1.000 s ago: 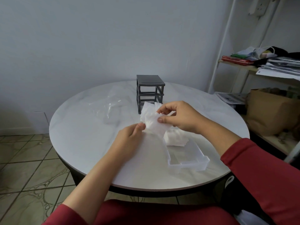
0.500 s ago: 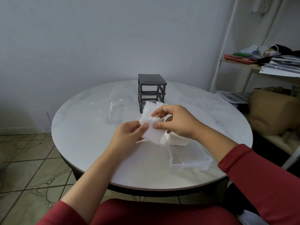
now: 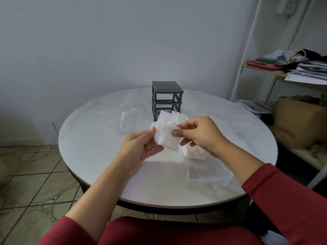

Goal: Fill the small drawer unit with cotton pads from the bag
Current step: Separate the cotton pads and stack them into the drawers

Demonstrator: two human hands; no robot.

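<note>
Saw both hands up at frame centre, above the table point(image 3: 99, 156), sharing one small stack of cotton pads point(image 3: 166, 137). Found left hand point(image 3: 141, 147) just left of centre, palm partly up, thumb and fingers point(image 3: 152, 131) pinching the stack's left edge. Found right hand point(image 3: 200, 135) just right of centre, thumb and forefinger nipping the stack's right edge, other fingers curled under. Held stack clear of table, tilted, pads slightly fanned at top. Spotted more pads poking up right behind stack, approx. above right thumb; couldn't tell what held them.

Noted clear drawer point(image 3: 208, 175) lower right of centre, out of its unit, lying on table near the front edge. Saw heap of pads point(image 3: 193, 153) in its far end, partly hidden under right hand, w/ near end showing only clear plastic.

Noted dark grey drawer unit point(image 3: 166, 98) upright above centre, twd table's far side, w/ wall visible btwn its rails. Noted clear plastic bag point(image 3: 123, 117) lying rumpled on table left of unit, upper left of centre, apart from both hands.

Also saw red sleeves point(image 3: 283, 200) along bottom and lower right, tiled floor point(image 3: 35, 174) lower left, shelf point(image 3: 265, 69) w/ papers etc. at upper right edge, and brown paper bag point(image 3: 297, 121) at mid right.
</note>
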